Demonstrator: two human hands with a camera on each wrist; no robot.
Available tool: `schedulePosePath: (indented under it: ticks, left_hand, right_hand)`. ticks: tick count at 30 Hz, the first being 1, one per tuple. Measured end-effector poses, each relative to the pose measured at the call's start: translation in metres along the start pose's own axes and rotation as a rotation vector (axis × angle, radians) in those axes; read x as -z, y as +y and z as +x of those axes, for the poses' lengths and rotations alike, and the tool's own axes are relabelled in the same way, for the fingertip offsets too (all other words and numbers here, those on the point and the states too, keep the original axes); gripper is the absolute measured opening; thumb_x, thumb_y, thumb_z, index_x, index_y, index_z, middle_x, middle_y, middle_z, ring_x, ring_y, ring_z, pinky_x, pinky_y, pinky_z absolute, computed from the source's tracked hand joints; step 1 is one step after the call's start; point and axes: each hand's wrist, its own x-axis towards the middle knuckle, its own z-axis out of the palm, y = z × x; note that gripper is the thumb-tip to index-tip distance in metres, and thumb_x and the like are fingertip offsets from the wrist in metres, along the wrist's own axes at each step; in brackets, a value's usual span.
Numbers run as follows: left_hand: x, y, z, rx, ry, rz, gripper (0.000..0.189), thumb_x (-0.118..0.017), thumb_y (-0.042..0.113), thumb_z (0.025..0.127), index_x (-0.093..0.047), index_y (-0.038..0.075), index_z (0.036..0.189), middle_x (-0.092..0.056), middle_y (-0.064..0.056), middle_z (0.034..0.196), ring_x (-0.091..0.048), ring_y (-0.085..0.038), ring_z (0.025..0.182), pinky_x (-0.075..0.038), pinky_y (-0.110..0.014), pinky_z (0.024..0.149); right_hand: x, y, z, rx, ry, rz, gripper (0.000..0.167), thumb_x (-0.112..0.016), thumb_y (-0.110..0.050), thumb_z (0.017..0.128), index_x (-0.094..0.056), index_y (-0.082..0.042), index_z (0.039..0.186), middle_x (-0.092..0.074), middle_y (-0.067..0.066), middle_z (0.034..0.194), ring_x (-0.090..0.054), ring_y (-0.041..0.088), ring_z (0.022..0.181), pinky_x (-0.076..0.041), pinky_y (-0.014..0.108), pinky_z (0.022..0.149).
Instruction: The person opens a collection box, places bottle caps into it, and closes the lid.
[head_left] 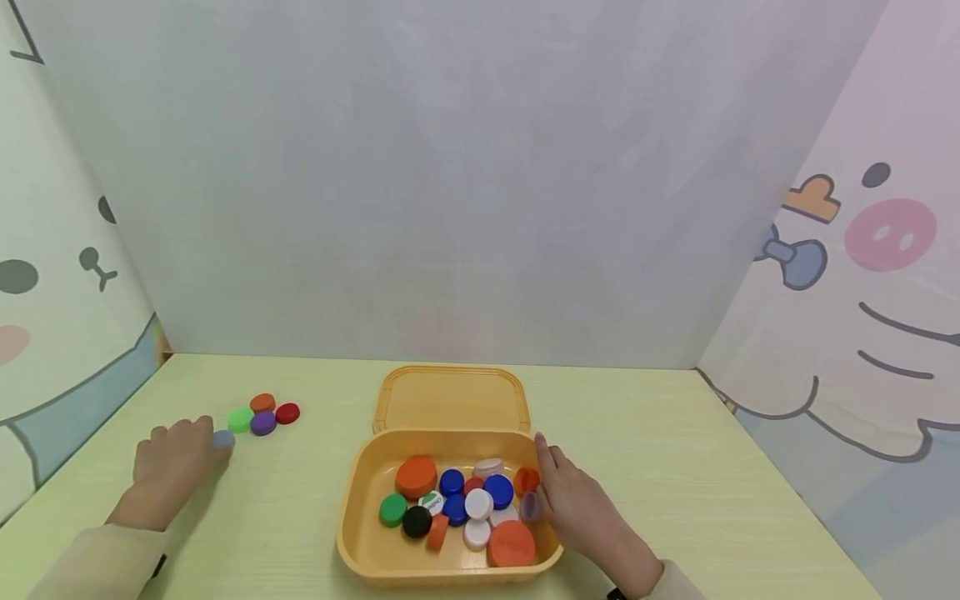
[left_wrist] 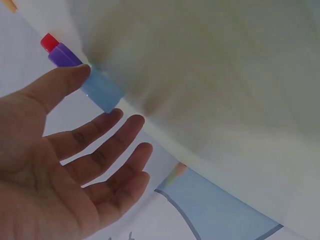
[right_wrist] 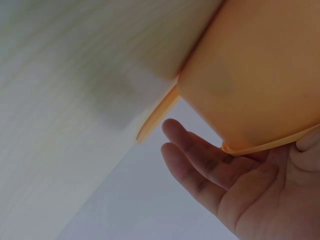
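Observation:
My left hand (head_left: 176, 458) is at the table's left, thumb and index finger at either side of a light blue bottle cap (left_wrist: 102, 92), pinching it; the other fingers are loosely bent. Close by lie a light green cap (head_left: 241, 420), an orange cap (head_left: 262, 403), a purple cap (head_left: 263, 423) and a red cap (head_left: 288, 413). My right hand (head_left: 585, 508) rests at the right rim of a yellow-orange plastic box (head_left: 360, 542), its visible fingers fairly straight. The thumb side reaches over the rim, beside a translucent purplish cap (head_left: 531, 507). In the right wrist view the box wall hides part of the fingers.
Several caps lie in the box, including a big orange cap (head_left: 416, 477), a green cap (head_left: 393, 510), a black cap (head_left: 417, 522) and a blue cap (head_left: 498, 492). Behind it lies the matching lid (head_left: 452, 400). A grey-white panel (head_left: 450, 208) borders the table's back.

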Motion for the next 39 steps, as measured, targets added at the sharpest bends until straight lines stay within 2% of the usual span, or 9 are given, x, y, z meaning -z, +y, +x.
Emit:
schedulePosePath:
  ticks: [10,14,18,28,34,39]
  left_hand:
    - [-0.001,-0.001,0.001,0.008,-0.014,-0.016,0.032,-0.054,0.023,0.083,-0.05,-0.009,0.084,-0.052,-0.021,0.07,-0.05,-0.038,0.063,-0.043,-0.048,0.051]
    - [0.0,0.002,-0.001,0.017,-0.028,-0.022,0.033,-0.053,0.023,0.082,-0.049,-0.009,0.083,-0.051,-0.02,0.07,-0.049,-0.038,0.063,-0.042,-0.047,0.051]
    - [0.002,0.008,-0.004,0.006,-0.008,-0.013,0.031,-0.054,0.022,0.084,-0.049,-0.009,0.083,-0.05,-0.018,0.069,-0.048,-0.037,0.063,-0.042,-0.046,0.051]
    - [0.012,0.035,-0.015,-0.091,0.164,0.031,0.035,-0.066,0.022,0.079,-0.051,-0.008,0.085,-0.051,-0.016,0.068,-0.046,-0.031,0.057,-0.041,-0.041,0.046]
    - [0.02,0.061,-0.024,-0.168,0.258,0.036,0.042,-0.073,0.024,0.074,-0.056,-0.009,0.094,-0.056,-0.017,0.071,-0.048,-0.03,0.056,-0.042,-0.041,0.045]
    - [0.026,0.087,-0.032,-0.238,0.357,0.018,0.04,-0.074,0.026,0.072,-0.057,-0.004,0.092,-0.059,-0.014,0.076,-0.047,-0.027,0.056,-0.043,-0.04,0.046]
  right_hand:
    - [0.001,-0.001,0.0,-0.007,-0.003,0.005,0.053,-0.045,-0.018,0.093,-0.029,0.003,0.14,-0.051,0.014,0.121,-0.058,0.02,0.09,-0.052,0.039,0.082]
    - [0.001,-0.001,0.0,-0.01,-0.007,0.004,0.054,-0.045,-0.018,0.093,-0.028,0.003,0.14,-0.051,0.014,0.122,-0.058,0.019,0.09,-0.052,0.039,0.083]
    - [0.001,-0.001,0.001,-0.013,-0.013,0.01,0.054,-0.045,-0.018,0.093,-0.029,0.003,0.14,-0.051,0.014,0.122,-0.058,0.019,0.089,-0.052,0.039,0.082]
    - [0.001,-0.001,0.001,-0.013,-0.032,0.01,0.055,-0.047,-0.018,0.092,-0.028,0.002,0.14,-0.051,0.015,0.121,-0.057,0.018,0.088,-0.052,0.038,0.081]
    - [0.002,-0.001,0.0,-0.013,-0.028,0.008,0.055,-0.047,-0.018,0.092,-0.029,0.002,0.14,-0.051,0.015,0.121,-0.057,0.019,0.088,-0.052,0.038,0.081]
    - [0.002,-0.001,0.0,-0.016,-0.032,0.013,0.056,-0.048,-0.018,0.092,-0.028,0.002,0.14,-0.051,0.015,0.123,-0.058,0.02,0.09,-0.052,0.039,0.083]
